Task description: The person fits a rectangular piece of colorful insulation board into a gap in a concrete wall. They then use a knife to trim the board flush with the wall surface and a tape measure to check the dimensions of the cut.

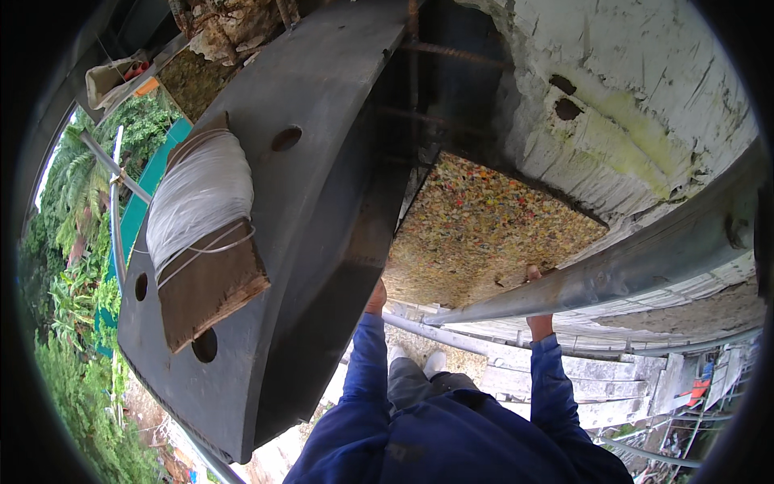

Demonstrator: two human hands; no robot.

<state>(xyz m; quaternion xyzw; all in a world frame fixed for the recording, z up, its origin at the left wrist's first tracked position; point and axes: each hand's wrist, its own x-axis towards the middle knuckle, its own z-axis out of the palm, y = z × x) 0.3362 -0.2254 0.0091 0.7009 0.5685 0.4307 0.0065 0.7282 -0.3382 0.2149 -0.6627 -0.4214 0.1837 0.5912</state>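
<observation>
"Where to find the speckled board [484, 222]?"
"Between dark beam [294, 194] and pale wall [613, 105], part behind the pipe [629, 270]."
"Why put left hand [376, 298] and right hand [540, 326] by the near edge?"
"Maybe to keep steady. Cannot tell grip, spread or pinching: too hidden."

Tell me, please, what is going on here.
A person in blue reaches to a speckled board. The left hand is by its lower left corner, beside the dark beam; the right hand is partly hidden by the pipe, fingertips showing at the board's lower edge. Neither grip shows clearly. A string-wrapped plank rests on the beam.
</observation>
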